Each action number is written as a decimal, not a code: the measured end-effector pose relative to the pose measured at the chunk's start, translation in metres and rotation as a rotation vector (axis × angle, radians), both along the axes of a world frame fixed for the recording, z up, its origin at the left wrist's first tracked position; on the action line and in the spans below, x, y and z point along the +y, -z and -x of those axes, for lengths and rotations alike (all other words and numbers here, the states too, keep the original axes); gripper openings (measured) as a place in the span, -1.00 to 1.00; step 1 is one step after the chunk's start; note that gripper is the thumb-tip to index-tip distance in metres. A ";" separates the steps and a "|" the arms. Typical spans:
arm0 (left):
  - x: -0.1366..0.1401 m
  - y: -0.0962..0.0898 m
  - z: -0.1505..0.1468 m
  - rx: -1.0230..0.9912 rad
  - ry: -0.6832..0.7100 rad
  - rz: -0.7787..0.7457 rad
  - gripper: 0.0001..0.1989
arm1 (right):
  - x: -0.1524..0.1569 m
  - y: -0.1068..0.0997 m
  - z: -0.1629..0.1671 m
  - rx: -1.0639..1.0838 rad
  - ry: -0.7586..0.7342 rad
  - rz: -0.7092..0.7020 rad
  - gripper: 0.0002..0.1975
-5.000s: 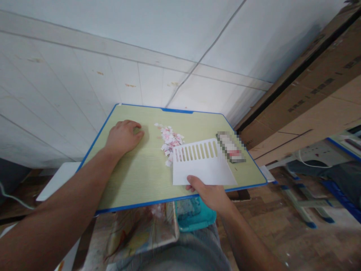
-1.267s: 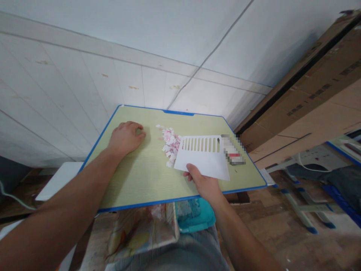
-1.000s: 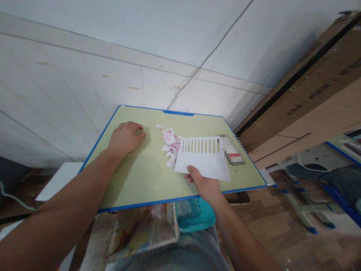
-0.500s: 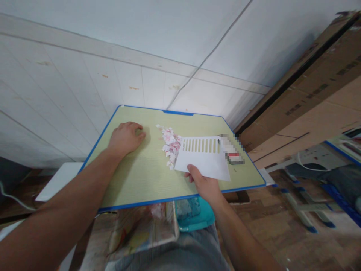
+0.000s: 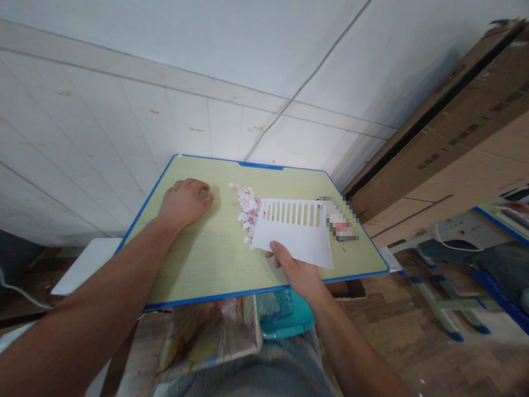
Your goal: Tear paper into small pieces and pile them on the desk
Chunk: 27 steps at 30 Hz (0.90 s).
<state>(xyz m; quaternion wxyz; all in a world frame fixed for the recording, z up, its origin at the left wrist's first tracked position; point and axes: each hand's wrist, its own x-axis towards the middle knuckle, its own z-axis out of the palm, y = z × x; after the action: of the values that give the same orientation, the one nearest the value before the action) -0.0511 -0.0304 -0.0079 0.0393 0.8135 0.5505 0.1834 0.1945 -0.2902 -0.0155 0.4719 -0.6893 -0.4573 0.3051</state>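
My right hand (image 5: 296,270) grips a white slotted card (image 5: 293,242) by its near edge, thumb on top and fingers underneath. A row of narrow cut-out slots runs along the card's far side. Its left edge overlaps a heap of small pink-and-white paper pieces (image 5: 248,207), hiding part of the heap. To the left of the heap, my left hand (image 5: 185,203) rests on the table top (image 5: 202,264) with fingers loosely bent, thumb apart from them, and nothing held. The table top is pale green with a blue rim.
A blurred-out object (image 5: 339,219) lies right of the card. Below the near edge are a turquoise basket (image 5: 289,325) and a patterned bag or cloth (image 5: 206,336). Large cardboard boxes (image 5: 446,132) lean at the right; a white wall (image 5: 165,121) stands behind the table.
My right hand has shifted the card slightly left and toward me, so it covers more of the paper heap. My left hand has stayed in place.
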 end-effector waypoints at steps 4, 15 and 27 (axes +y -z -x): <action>0.001 0.000 0.001 0.002 0.007 0.007 -0.47 | -0.003 -0.002 0.001 0.009 -0.061 0.008 -0.53; 0.002 0.002 0.000 0.033 0.000 0.005 -0.44 | -0.010 -0.011 0.001 0.071 -0.162 0.016 -0.59; 0.002 0.001 0.000 0.014 0.006 0.005 -0.46 | -0.005 -0.011 -0.001 0.058 -0.066 0.054 -0.53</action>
<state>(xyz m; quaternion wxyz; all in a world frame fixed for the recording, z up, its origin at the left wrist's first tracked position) -0.0515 -0.0283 -0.0093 0.0382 0.8164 0.5486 0.1763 0.1960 -0.2957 -0.0050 0.4561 -0.6771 -0.4574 0.3524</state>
